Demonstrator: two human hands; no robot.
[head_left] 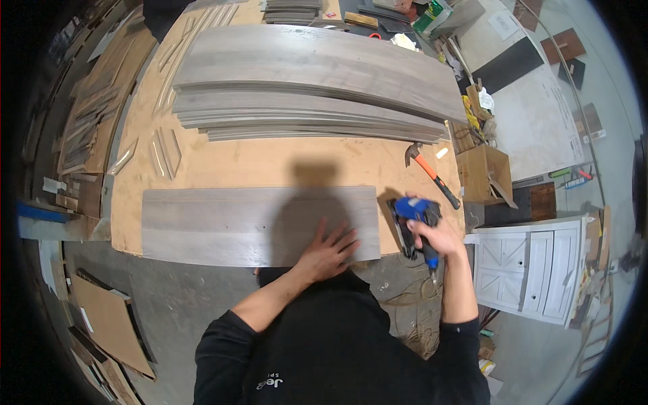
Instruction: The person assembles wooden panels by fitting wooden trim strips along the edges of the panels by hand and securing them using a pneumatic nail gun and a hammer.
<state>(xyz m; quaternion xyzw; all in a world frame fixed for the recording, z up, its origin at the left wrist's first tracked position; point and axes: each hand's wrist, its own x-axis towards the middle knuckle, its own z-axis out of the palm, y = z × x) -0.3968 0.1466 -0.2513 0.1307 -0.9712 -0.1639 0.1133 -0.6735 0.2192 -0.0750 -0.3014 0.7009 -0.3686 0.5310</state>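
Open brown cardboard box [487, 170] (right), green package [432, 16]

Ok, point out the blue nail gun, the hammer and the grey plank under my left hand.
blue nail gun [414, 210], head view, on its blue body.
hammer [433, 173], head view, on its orange handle.
grey plank [223, 224], head view, on its bare middle.

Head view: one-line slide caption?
Left hand flat on grey plank; right hand grips blue nail gun at plywood bench edge.
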